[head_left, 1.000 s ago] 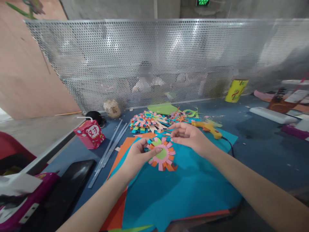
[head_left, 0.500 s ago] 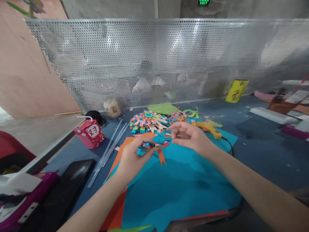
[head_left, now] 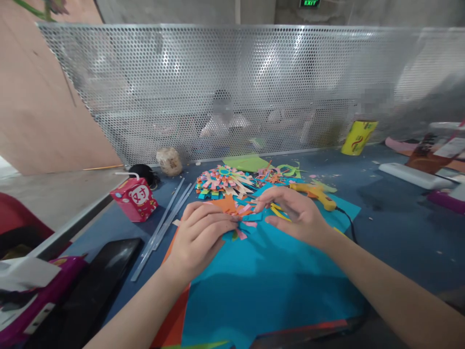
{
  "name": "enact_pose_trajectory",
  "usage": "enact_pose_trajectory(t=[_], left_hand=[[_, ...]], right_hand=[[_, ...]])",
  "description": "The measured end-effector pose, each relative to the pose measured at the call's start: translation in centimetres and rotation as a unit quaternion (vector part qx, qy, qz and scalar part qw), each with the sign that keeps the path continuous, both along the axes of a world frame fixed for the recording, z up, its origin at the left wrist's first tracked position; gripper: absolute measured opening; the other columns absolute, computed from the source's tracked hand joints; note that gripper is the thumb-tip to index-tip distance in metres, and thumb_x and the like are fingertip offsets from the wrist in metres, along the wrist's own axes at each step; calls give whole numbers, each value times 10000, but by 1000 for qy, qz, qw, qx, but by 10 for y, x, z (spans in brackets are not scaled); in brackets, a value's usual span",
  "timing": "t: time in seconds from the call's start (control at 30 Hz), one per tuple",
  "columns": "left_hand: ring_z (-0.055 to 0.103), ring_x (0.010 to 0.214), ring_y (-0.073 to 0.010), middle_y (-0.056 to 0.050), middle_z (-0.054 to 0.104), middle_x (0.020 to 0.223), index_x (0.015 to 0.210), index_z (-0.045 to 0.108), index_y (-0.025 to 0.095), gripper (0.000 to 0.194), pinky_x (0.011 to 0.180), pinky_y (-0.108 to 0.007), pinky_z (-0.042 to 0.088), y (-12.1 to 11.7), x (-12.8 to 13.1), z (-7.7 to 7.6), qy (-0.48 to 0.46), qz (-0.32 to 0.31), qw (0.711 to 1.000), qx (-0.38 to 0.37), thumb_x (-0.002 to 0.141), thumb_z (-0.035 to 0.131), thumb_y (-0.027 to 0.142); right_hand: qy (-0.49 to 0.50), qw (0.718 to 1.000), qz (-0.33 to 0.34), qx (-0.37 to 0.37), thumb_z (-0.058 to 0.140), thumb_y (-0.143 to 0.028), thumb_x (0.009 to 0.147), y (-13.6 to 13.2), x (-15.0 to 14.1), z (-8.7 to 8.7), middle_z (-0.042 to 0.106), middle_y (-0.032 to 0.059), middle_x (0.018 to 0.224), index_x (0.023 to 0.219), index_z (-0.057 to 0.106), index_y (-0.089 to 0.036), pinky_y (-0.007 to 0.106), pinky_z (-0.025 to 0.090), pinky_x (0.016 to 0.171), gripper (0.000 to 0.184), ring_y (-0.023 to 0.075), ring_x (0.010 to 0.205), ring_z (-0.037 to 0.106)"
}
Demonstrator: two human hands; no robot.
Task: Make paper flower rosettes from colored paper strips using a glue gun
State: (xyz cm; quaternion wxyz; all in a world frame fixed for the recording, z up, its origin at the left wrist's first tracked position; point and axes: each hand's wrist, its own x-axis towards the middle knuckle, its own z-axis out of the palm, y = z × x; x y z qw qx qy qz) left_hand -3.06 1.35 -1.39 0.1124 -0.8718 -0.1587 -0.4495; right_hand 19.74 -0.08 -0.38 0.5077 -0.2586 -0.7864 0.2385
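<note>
My left hand (head_left: pixel 201 232) is curled over a small paper rosette (head_left: pixel 247 224) of blue, pink and orange strips, low over the blue paper sheet (head_left: pixel 276 281). Its fingers hide much of the rosette. To the right, my right hand (head_left: pixel 294 213) has thumb and fingers apart with nothing visible between them, close to the rosette's right side. Yellow loops like scissor handles (head_left: pixel 279 212) show just behind its fingers. Beyond the hands lies a bigger pile of fringed paper rosettes (head_left: pixel 221 180).
A yellow glue gun (head_left: pixel 316 194) with a cord lies behind my right hand. Clear glue sticks (head_left: pixel 165 225), a pink drink box (head_left: pixel 134 198) and a black phone-like slab (head_left: pixel 105 271) are on the left. A perforated metal screen (head_left: pixel 196 87) borders the table; a yellow can (head_left: pixel 359 138) stands near it.
My left hand has turned palm down, and the rosette has tipped from edge-on to flatter, facing up. My right hand has shifted slightly right and its fingers have spread, uncovering the yellow loops.
</note>
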Motion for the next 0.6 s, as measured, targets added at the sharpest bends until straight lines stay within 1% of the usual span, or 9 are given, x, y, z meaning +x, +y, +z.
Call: enact_pose_trajectory(t=[0.2,0.4,0.6], left_hand=[[591,879,-185,-51,698,863,907,573,179,202,808,-338,390,-2,4,3,-10,0,1000,28,738,599,71],[580,886,-185,-59,693,870,905,576,154,191,805,-347,390,-4,5,4,-2,-5,1000,22,739,606,65],[575,894,-181,-57,691,891,918,575,152,230,817,-350,387,-4,4,2,8,-7,1000,18,715,641,67]], right_hand=[[-15,1000,-10,3,611,-160,765,-1,0,-1,635,20,891,1023,512,-230,337,467,784,286,146,865,590],[-26,999,-12,20,605,-141,768,-1,-2,1,637,14,888,1023,505,-234,326,466,761,289,140,854,591],[-34,999,-14,36,600,-138,769,-1,-1,1,635,14,881,1014,514,-226,312,469,736,275,135,828,599]])
